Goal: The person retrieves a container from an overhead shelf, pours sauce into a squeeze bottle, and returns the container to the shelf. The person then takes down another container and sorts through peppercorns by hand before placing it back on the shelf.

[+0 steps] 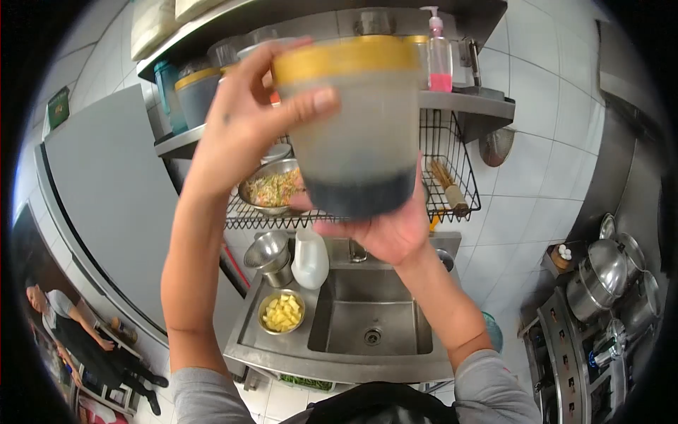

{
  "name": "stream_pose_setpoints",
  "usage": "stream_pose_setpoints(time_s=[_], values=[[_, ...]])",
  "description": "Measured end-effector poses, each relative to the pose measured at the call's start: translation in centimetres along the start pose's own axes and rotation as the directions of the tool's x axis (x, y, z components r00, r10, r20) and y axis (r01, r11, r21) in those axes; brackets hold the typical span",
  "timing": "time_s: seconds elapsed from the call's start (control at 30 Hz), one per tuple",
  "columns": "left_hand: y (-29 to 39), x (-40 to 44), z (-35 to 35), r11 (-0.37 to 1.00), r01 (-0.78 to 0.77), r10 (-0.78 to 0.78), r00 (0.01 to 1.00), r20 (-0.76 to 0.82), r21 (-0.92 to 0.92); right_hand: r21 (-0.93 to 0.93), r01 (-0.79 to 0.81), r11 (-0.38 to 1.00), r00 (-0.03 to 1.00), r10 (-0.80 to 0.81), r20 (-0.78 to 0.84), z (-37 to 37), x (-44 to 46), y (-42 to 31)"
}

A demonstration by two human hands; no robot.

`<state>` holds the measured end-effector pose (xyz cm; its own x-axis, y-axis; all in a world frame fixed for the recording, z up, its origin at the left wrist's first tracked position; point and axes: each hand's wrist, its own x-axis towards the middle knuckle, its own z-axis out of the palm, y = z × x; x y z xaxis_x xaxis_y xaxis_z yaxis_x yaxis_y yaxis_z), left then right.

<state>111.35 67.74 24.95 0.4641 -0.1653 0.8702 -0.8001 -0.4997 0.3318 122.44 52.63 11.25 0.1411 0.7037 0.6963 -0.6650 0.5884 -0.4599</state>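
Note:
A large translucent plastic jar with a yellow lid is held up in front of me. Dark contents, perhaps a liquid, fill its bottom part. My left hand grips the jar's upper left side, with the thumb across the front just below the lid; its other fingers are partly hidden. From below, my right hand cups the base, palm up, its fingers spread underneath and behind. The jar is slightly blurred and blocks part of the shelf behind it.
Behind the jar runs a metal shelf with a pink soap bottle. A wire rack below carries a bowl of chopped food. By the sink stand a bowl of yellow chunks and a white jug. Another person is at lower left.

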Motion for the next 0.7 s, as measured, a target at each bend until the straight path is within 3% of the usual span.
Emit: stream_pose_setpoints(time_s=[0.03, 0.07, 0.13, 0.17, 0.27, 0.33, 0.43, 0.47, 0.53, 0.63, 0.7], values=[[0.2, 1.8, -0.6, 0.995, -0.039, 0.041, 0.999, -0.022, 0.095, -0.062, 0.099, 0.993, 0.995, -0.1, -0.018, 0.7, 0.5, -0.4], [0.3, 3.4, -1.1, 0.979, -0.072, 0.081, 0.996, -0.042, 0.191, -0.058, 0.091, 0.994, 0.993, -0.095, -0.077, 1.3, 0.7, -1.3], [-1.2, 7.3, -2.0, 0.985, -0.069, 0.094, 0.984, -0.155, 0.158, -0.114, 0.135, 0.984, 0.979, -0.15, -0.139, 1.2, -0.4, -2.2], [-0.8, 8.8, -2.0, 0.989, -0.072, 0.095, 0.979, -0.178, 0.13, -0.232, 0.138, 0.963, 0.977, -0.172, -0.13, 1.3, -1.5, -2.2], [-1.8, 13.0, -2.4, 0.979, -0.031, 0.074, 0.975, -0.209, 0.202, -0.524, -0.059, 0.85, 0.979, -0.054, -0.197, 1.1, -6.3, -2.2], [-4.0, 15.3, -2.5, 0.945, -0.028, 0.102, 0.972, -0.212, 0.327, -0.6, -0.175, 0.781, 0.968, 0.026, -0.249, 0.7, -10.5, -2.3], [-10.2, 18.0, -1.5, 0.844, -0.095, 0.232, 0.952, -0.201, 0.527, -0.596, -0.262, 0.759, 0.944, 0.075, -0.32, 1.7, -17.3, -1.8], [-12.0, 19.0, -1.2, 0.788, 0.016, 0.16, 0.96, -0.229, 0.616, -0.557, -0.255, 0.791, 0.942, 0.074, -0.326, 1.4, -20.2, -1.5], [-15.6, 20.0, -0.7, 0.715, 0.033, 0.11, 0.981, -0.159, 0.699, -0.49, -0.236, 0.839, 0.902, 0.001, -0.431, 0.8, -26.6, -0.1], [-22.0, 20.0, 0.7, 0.595, 0.023, 0.226, 0.955, -0.194, 0.804, -0.364, -0.167, 0.917, 0.698, -0.151, -0.7, 0.7, -34.6, 3.4], [-25.2, 20.7, 0.2, 0.566, 0.094, 0.147, 0.966, -0.213, 0.819, -0.345, -0.151, 0.927, 0.467, -0.24, -0.851, 0.9, -38.5, 5.4]])
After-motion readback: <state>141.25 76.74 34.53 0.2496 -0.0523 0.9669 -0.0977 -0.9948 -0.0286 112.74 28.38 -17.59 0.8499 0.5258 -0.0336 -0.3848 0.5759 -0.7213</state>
